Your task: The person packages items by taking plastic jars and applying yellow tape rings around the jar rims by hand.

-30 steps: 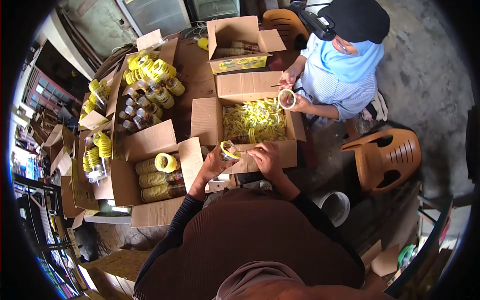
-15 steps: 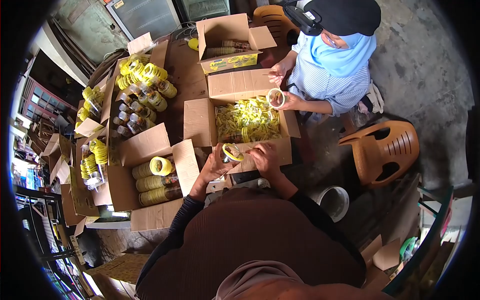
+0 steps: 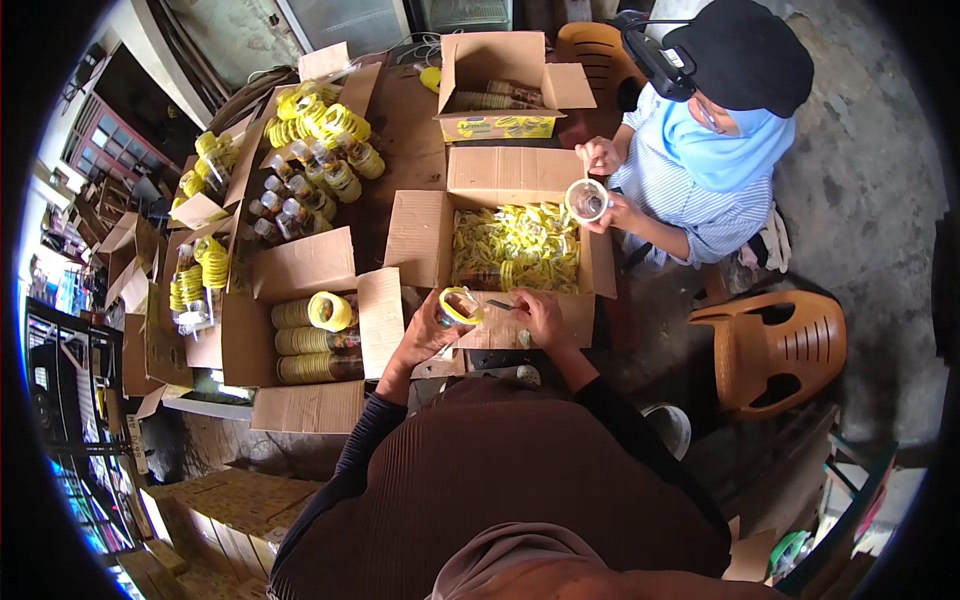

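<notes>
My left hand point(image 3: 426, 334) is wrapped round a clear plastic cup point(image 3: 462, 306) with a yellow rim, its mouth tilted toward me. In my right hand point(image 3: 538, 316) is a thin, dark, flat tool point(image 3: 501, 304), pinched between the fingers. Its tip points left at the cup and stays a short gap from the rim. Just beyond both hands stands an open cardboard box point(image 3: 418, 240) filled with small yellow packets point(image 3: 520, 240). What the cup contains is hard to make out.
Across the box a co-worker point(image 3: 700, 180) holds another clear cup point(image 3: 587, 201). Left of me, an open carton point(image 3: 308, 408) holds stacked yellow-rimmed cups point(image 3: 306, 342). More cups point(image 3: 325, 125) fill boxes further left. A lemon-printed carton point(image 3: 500, 126) stands at the back; an orange chair point(image 3: 775, 350) is right.
My right hand has drawn back a little from the cup, so the dark tool now shows apart from the rim. The view has shifted. The co-worker's cup is tilted more toward the camera.
</notes>
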Demonstrator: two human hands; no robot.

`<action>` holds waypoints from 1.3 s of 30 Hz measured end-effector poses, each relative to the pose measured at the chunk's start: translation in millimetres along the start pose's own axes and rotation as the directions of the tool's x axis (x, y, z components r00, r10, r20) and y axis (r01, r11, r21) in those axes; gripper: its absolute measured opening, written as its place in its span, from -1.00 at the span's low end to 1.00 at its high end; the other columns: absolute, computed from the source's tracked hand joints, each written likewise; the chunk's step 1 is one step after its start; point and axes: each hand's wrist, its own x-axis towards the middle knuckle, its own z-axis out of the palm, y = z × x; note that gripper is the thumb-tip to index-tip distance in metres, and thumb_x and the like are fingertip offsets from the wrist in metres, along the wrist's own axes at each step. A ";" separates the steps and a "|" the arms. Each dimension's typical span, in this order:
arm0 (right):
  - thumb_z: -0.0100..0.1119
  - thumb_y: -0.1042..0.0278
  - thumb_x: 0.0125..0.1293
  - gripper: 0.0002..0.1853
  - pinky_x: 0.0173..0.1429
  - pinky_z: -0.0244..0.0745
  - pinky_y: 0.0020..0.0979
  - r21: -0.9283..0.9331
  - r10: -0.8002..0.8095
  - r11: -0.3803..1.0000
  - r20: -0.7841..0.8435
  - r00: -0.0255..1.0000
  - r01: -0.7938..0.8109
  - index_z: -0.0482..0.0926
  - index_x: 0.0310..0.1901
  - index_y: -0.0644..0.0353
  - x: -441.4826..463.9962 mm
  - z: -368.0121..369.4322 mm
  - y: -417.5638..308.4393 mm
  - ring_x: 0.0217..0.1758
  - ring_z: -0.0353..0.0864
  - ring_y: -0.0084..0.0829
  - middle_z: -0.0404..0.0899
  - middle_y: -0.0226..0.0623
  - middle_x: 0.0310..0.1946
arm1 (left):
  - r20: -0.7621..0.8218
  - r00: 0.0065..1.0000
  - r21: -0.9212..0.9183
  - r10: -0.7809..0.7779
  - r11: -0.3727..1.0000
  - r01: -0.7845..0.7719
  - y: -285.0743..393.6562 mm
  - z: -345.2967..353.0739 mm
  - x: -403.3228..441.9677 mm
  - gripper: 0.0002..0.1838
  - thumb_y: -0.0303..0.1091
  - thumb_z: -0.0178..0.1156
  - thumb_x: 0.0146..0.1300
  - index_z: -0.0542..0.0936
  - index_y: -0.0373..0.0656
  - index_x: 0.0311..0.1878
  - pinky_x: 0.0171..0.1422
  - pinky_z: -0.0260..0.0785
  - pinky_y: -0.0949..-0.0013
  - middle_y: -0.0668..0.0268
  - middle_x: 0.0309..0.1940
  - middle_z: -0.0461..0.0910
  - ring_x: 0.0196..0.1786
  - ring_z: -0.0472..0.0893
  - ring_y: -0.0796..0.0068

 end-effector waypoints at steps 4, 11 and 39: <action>0.36 0.53 0.05 -0.62 -0.05 0.42 -0.19 -0.064 -0.141 0.987 0.072 0.987 0.145 0.54 -0.04 0.20 15.2 20.8 0.3 -0.29 0.57 -0.19 0.58 -0.29 -0.35 | -0.018 1.000 0.083 0.016 0.996 -0.014 18.9 0.9 -5.9 -0.12 -0.10 0.53 0.02 0.28 -0.42 0.24 0.18 0.45 0.28 0.03 -0.04 0.59 0.05 0.60 0.34; 0.40 0.41 0.05 -0.55 0.11 0.33 -0.22 -0.337 -0.219 0.914 0.059 0.974 0.226 0.53 0.03 0.08 27.2 35.3 1.9 -0.10 0.54 -0.25 0.57 -0.30 -0.33 | -0.125 0.979 0.287 0.162 0.950 -0.121 4.6 -1.8 -12.5 -0.24 -0.28 0.56 -0.11 0.35 -0.34 0.10 0.06 0.46 0.22 0.03 -0.15 0.57 -0.07 0.60 0.08; -0.27 -0.28 0.48 -0.34 -0.32 0.45 -0.41 0.887 0.119 -0.445 0.190 0.974 -0.119 0.54 -0.01 0.26 -24.9 -76.1 -35.6 -0.26 0.40 -0.39 0.44 -0.26 -0.23 | 0.076 0.997 0.311 0.020 0.949 -0.043 5.8 9.1 9.0 -0.23 -0.34 0.58 -0.19 0.39 -0.30 0.11 0.10 0.45 0.19 0.00 -0.11 0.58 -0.01 0.61 0.02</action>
